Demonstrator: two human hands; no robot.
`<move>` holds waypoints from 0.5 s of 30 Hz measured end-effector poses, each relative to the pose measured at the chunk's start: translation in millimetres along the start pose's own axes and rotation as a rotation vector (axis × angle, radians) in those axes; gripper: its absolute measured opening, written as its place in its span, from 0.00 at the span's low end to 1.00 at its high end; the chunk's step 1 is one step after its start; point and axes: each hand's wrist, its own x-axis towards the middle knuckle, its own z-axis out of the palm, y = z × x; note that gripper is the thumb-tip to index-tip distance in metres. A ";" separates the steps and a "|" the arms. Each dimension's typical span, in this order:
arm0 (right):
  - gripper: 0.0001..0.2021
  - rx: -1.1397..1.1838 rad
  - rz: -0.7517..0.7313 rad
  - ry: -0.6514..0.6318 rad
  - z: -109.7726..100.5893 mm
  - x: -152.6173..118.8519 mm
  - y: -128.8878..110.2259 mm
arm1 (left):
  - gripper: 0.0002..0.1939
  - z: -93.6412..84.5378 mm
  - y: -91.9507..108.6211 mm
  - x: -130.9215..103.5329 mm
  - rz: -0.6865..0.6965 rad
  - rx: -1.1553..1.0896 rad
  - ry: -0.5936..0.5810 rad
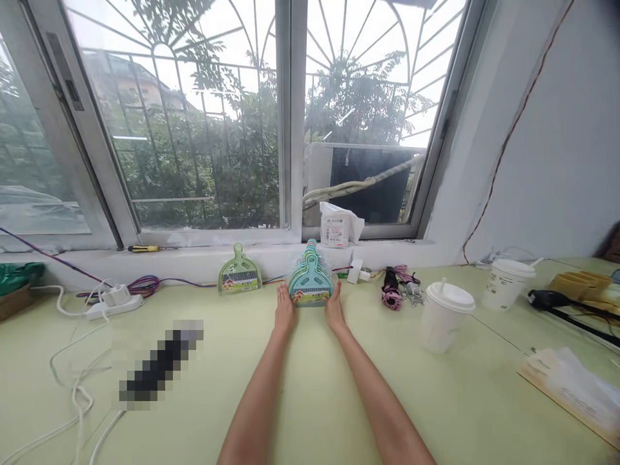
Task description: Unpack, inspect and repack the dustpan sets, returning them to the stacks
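A row of small packaged dustpan-and-brush sets (pixel 310 281) stands upright against the ledge below the window, one behind another. The front one is teal with a printed label, and green and teal edges show behind it. My left hand (pixel 285 306) is pressed to its left side, fingers pointing forward. On the opposite side my right hand (pixel 335 306) grips it with the thumb at the front lower edge. Farther left, a single green dustpan set (pixel 239 274) in clear wrap leans on the ledge, apart from my hands.
White lidded cups (pixel 445 316) and a folded pink-black umbrella (pixel 390 290) stand or lie to the right. A tissue pack (pixel 571 387) is near the right edge. At left are a power strip (pixel 115 305), cables and a blurred-out dark object (pixel 157 368). A screwdriver (pixel 144 248) lies on the sill.
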 end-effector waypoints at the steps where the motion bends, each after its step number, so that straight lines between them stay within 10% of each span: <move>1: 0.34 -0.025 0.008 0.007 7.3 3.4 6.1 | 0.36 1.0 -3.0 3.4 -0.036 -0.016 -0.023; 15: 0.44 -0.015 0.082 -0.230 1.9 6.3 17.5 | 0.25 -1.3 -14.4 11.0 -0.080 -0.093 -0.068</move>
